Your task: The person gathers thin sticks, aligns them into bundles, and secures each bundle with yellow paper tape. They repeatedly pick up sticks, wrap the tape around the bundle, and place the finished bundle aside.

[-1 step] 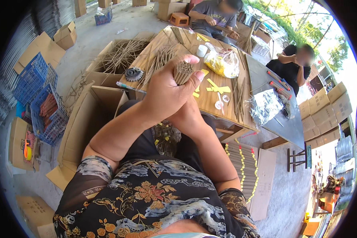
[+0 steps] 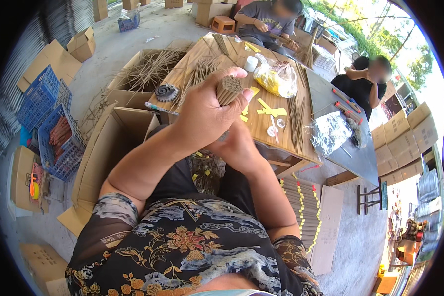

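Note:
My left hand (image 2: 200, 116) is wrapped round a tight bundle of thin brown sticks (image 2: 229, 90), with its cut ends facing up above the thumb and fingers. Just below it is my right hand (image 2: 236, 148), by the lower part of the bundle. Its fingers are mostly hidden behind the left hand, so I cannot tell how it grips. Beyond my hands is the wooden table (image 2: 246, 129), bearing loose brown sticks (image 2: 198, 74) and yellow paper strips (image 2: 265, 106).
An open cardboard box (image 2: 101, 153) stands at my left, near blue crates (image 2: 59, 143). A box of loose sticks (image 2: 150, 69) is farther off. A plastic bag with yellow contents (image 2: 276, 79) lies on the table. Banded sticks (image 2: 301, 207) lie low at right. Two people sit across.
My right hand has shifted slightly downward and right, showing a small gap under the left hand. The left hand and bundle have barely moved.

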`<state>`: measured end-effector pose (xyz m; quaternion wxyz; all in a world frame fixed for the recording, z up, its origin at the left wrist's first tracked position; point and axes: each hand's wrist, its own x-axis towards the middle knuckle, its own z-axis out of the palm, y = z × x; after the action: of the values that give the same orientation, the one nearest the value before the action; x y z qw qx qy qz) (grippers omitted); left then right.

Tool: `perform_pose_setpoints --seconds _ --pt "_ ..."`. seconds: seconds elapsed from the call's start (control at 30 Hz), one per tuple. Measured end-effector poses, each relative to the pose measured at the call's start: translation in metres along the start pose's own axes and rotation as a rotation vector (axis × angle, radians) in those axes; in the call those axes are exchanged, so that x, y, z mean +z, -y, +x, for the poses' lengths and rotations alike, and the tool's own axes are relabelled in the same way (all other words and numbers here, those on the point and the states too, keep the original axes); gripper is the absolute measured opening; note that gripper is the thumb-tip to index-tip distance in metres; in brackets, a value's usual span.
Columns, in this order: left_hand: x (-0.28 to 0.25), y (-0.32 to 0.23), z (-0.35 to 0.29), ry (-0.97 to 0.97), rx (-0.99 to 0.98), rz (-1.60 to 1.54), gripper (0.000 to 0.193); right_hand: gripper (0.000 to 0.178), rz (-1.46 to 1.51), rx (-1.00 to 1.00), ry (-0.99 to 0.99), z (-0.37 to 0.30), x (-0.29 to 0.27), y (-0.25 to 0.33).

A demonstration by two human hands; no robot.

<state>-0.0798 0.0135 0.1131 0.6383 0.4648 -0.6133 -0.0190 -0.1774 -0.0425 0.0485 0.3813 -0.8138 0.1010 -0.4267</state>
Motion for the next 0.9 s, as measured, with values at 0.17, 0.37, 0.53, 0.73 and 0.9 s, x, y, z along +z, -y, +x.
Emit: perform_pose_setpoints --seconds 0.17,0.37,0.53,0.73,0.9 --pt "-0.011 0.008 -0.005 0.230 -0.050 0.246 0.033 0.047 -0.056 -0.062 -0.290 -0.002 -0.039 0.034" --pt "-0.010 0.015 -0.019 0.617 -0.175 -0.019 0.024 0.041 -0.485 -0.243 -0.087 0.005 -0.037 0.042" --pt "-0.017 0.004 -0.024 0.948 -0.881 -0.317 0.015 0.031 -0.161 -0.122 0.148 -0.011 -0.044 0.027" --pt "-0.017 0.005 -0.045 1.005 -1.124 -0.597 0.015 0.022 0.047 -0.059 0.306 -0.025 -0.045 0.021" --pt "-0.014 0.007 -0.051 0.952 -1.178 -0.738 0.013 0.017 0.125 0.037 0.251 -0.034 -0.044 0.018"
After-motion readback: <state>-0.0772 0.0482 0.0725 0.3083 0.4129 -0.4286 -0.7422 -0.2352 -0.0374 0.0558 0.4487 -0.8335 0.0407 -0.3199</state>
